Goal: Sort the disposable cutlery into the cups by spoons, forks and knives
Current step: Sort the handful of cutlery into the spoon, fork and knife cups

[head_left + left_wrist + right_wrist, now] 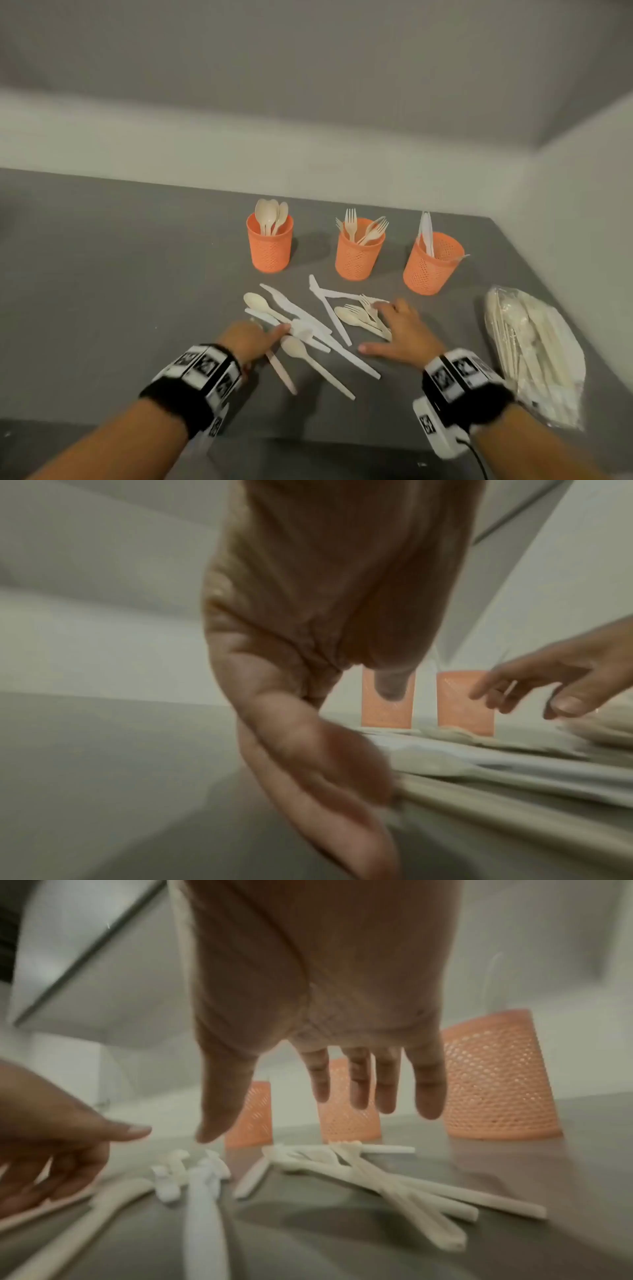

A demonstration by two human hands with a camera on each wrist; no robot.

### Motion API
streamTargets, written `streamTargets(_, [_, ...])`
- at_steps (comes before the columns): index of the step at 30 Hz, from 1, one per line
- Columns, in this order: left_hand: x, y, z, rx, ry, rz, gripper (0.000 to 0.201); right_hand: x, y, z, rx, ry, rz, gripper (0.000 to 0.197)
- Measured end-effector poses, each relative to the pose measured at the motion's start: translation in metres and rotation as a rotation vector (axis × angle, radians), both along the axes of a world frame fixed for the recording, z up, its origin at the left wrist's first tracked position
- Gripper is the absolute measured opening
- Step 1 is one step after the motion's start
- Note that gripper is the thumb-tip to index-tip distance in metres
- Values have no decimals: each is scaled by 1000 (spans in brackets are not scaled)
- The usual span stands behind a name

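Orange cups sharp; left hand blurred, grip unclear; right hand spread, empty.

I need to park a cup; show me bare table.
Bare: the table left of the spoon cup and the loose cutlery. Crowded: between the hands, and between the knife cup and the bag.

No words, brands or numbers can be read anywhere. The wristbands carry black-and-white square marker patterns, not letters, and the blurred mark on the white box at the right wrist stays unreadable.
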State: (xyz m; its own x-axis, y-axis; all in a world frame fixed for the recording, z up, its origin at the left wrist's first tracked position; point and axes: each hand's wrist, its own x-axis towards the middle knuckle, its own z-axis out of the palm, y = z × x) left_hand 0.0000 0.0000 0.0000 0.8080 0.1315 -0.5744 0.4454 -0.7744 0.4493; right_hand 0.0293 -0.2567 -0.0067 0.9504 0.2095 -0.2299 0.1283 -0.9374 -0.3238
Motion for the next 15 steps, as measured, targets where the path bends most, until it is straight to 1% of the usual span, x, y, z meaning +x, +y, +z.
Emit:
streamTargets(2, [20,-11,-6,104,-63,-61,68,15,8,0,-132,30,-50,105])
streamTargets(3, [30,-16,-11,146,-79,-72,73,24,10,-3,-172,56,-59,111])
streamTargets(5, [44,-25,-18,181,-64,-56,77,35,15,-8,-195,88,-50,113])
streamTargets(8, [57,-37,-22,207,-56,-77,71,44,14,-16,-201,78,-37,99])
streamTargets(12, [69,-47,-23,203,-70,-86,41,47,13,-19,-287,49,-21,72])
streamTargets(13, [71,-48,-23,198,-80,-68,38,46,13,-19,-311,33,-10,64])
streamTargets(15, [73,-52,-22,167,-114,-26,42,44,12,-22,-331,4,8,52])
